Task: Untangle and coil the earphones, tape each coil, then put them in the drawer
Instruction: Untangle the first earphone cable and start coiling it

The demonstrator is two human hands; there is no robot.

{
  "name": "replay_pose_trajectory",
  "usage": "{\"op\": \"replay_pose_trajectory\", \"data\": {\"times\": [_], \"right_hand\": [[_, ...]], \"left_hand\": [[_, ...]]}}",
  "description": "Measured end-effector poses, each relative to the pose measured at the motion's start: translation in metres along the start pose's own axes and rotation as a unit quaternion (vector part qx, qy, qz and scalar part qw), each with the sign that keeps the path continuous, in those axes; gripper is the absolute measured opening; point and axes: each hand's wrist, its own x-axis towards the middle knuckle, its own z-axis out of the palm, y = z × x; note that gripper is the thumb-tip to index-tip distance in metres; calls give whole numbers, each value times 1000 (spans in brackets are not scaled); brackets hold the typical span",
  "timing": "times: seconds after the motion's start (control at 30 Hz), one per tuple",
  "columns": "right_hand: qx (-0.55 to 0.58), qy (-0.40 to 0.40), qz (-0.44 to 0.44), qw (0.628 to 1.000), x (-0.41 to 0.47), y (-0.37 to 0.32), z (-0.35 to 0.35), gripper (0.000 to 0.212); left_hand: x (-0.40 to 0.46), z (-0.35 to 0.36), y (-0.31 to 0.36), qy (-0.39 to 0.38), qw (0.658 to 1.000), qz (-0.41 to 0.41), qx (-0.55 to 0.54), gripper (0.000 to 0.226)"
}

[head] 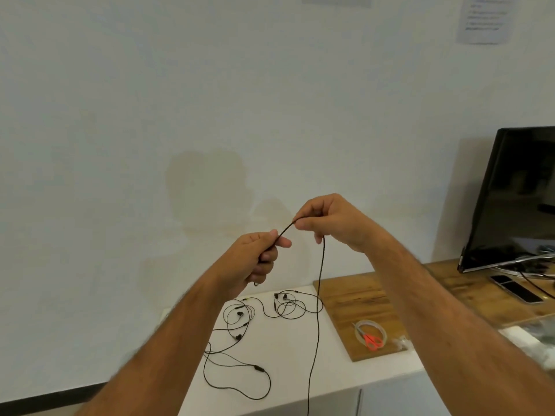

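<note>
Fingers (303,219) of the right hand (333,223) pinch a thin black cord (320,280) held up before a pale wall (150,115), while the left hand (255,259) curls round the same cord a short way along. From the right hand the cord hangs straight down past the edge of a smooth white top (294,355). More black earphones (270,310) lie in loose tangled loops on that top. Beside them, on a wood-grain board (360,301), red-handled scissors (371,340) rest across a clear tape roll (369,328). A dark glossy monitor (516,193) stands at right.
</note>
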Motion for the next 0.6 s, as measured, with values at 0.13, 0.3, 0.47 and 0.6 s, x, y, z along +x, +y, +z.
{"op": "replay_pose_trajectory", "data": {"times": [0.13, 0.3, 0.47, 0.6], "right_hand": [[35, 89, -14, 995, 0, 4, -4, 8], [58, 135, -19, 989, -1, 5, -3, 10], [77, 148, -20, 986, -2, 1, -3, 8], [87, 140, -20, 986, -1, 1, 3, 9]], "left_hand": [[-11, 5, -10, -32, 999, -16, -15, 35], [-19, 14, -20, -49, 997, -19, -55, 36], [-24, 19, -27, -49, 992, -35, -113, 38], [-29, 29, -23, -48, 987, -40, -147, 35]]}}
